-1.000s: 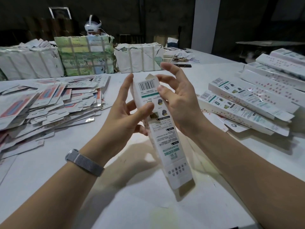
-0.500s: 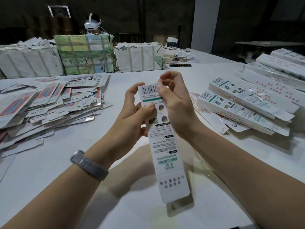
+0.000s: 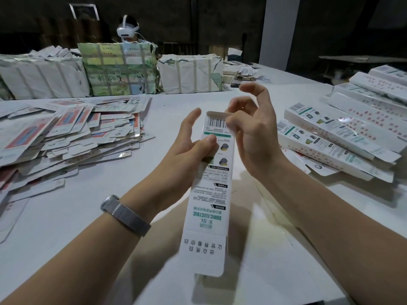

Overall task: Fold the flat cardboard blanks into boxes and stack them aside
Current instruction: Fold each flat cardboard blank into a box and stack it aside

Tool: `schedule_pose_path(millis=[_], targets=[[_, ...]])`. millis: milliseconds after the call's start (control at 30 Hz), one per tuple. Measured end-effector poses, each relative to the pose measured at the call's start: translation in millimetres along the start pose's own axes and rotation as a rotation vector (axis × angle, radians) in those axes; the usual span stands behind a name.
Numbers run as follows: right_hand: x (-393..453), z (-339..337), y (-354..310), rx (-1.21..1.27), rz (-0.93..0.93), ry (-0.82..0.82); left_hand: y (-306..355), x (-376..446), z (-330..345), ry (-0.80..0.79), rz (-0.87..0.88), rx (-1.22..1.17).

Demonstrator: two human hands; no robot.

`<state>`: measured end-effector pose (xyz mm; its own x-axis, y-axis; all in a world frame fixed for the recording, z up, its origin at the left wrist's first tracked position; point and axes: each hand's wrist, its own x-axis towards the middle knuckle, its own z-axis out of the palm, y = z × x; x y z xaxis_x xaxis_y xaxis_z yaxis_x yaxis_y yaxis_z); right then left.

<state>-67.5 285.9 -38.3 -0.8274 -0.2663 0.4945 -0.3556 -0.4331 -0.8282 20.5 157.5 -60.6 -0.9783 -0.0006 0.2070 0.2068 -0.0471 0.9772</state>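
- Nearest me, below my grip, the bottom flap (image 3: 203,256) of the toothbrush box (image 3: 211,183) hangs loose and untucked over the white tabletop (image 3: 66,227).
- My left hand (image 3: 187,148) has the box by its upper part, thumb clamped on the printed face and the other fingers behind it, so the box stands nearly upright in the air between my wrists.
- My right hand (image 3: 253,130) pinches the top flap (image 3: 217,114) just above the barcode, thumb and forefinger together on it, the remaining fingers curled free.
- I judge the box light, thin card: stiff along its length, easy to crush or crease across the panels, a little glossy. Best taken by the long edges, with only fingertips on the flaps.
- Whether the top flap is fully tucked I cannot tell; my fingers cover that corner.
- To the right of my grip lies the stack of folded boxes (image 3: 339,137), its far end cut off by the frame.
- To the left, the heap of flat blanks (image 3: 66,133) spreads out, blurred at the edge.
- Beyond the grip stand wrapped bundles (image 3: 119,69), and behind them a person wearing a headset (image 3: 127,31), mostly hidden.
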Motion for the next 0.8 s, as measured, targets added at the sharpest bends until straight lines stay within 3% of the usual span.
schedule_pose_path(millis=[133, 300, 600, 800], targets=[[4, 0, -5, -0.016, 0.111, -0.011, 0, -1, 2, 0.014, 0.016, 0.055], [6, -8, -10, -0.022, 0.305, -0.233, 2, -2, 2, 0.013, 0.059, 0.065], [5, -10, -11, -0.168, 0.069, -0.117, 3, -3, -1, -0.047, 0.048, 0.094], [5, -10, -14, 0.074, 0.089, -0.202, 4, -4, -1, -0.053, 0.083, 0.095]])
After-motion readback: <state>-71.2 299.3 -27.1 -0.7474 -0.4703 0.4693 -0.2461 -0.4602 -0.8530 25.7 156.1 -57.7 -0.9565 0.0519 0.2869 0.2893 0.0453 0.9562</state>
